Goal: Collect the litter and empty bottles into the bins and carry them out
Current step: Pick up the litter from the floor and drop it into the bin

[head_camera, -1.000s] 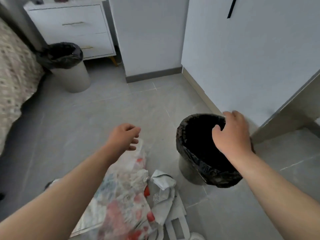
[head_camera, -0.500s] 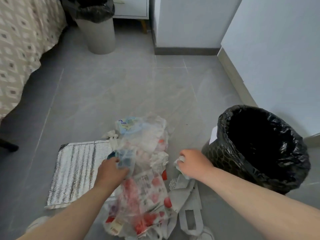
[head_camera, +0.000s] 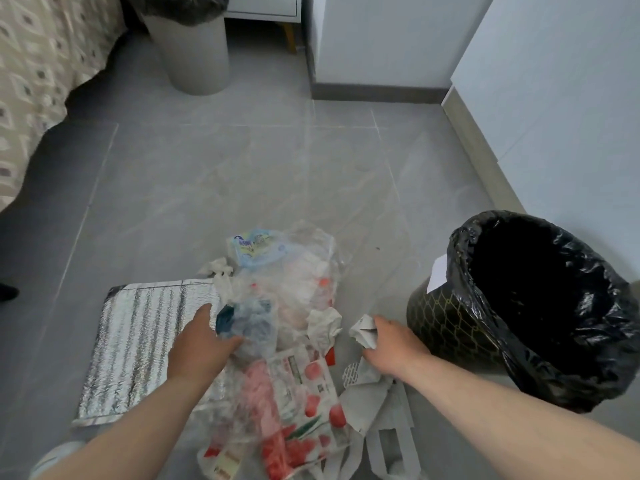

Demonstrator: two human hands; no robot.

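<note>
On the floor (head_camera: pixel 242 168): litter (head_camera: pixel 294 393) lay beside black-lined bin (head_camera: pixel 450 327)
Left hand (head_camera: pixel 199 348): gripped crumpled plastic (head_camera: pixel 256 327)
Right hand (head_camera: pixel 391 344): pinched crumpled paper (head_camera: pixel 363 332)

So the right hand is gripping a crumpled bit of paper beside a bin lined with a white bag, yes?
No: the bag is black, not white, as the head view shows. The rest holds: the right hand grips crumpled paper beside the bin.
</note>
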